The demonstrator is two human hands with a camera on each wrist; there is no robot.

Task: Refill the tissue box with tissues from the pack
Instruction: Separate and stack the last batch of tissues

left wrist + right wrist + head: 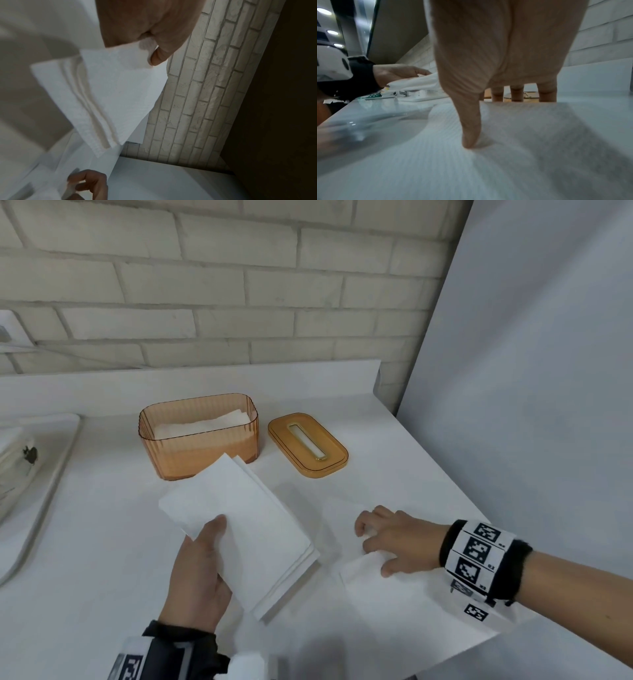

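Note:
An orange see-through tissue box (198,436) stands open at the back of the white counter (102,542), with a low layer of tissues inside. Its orange lid (308,445) lies flat to its right. My left hand (202,563) grips a thick stack of white tissues (246,525) just in front of the box, thumb on top; the left wrist view shows the same hand (154,27) and stack (106,86). My right hand (394,539) rests with spread fingers on the white pack wrapper (411,604). In the right wrist view its thumb (469,140) presses the wrapper (505,155).
A white basin or tray (41,481) with a small packet lies at the left edge. A white brick wall (239,285) runs behind the counter. A grey panel (531,371) stands at the right, where the counter edge slants away.

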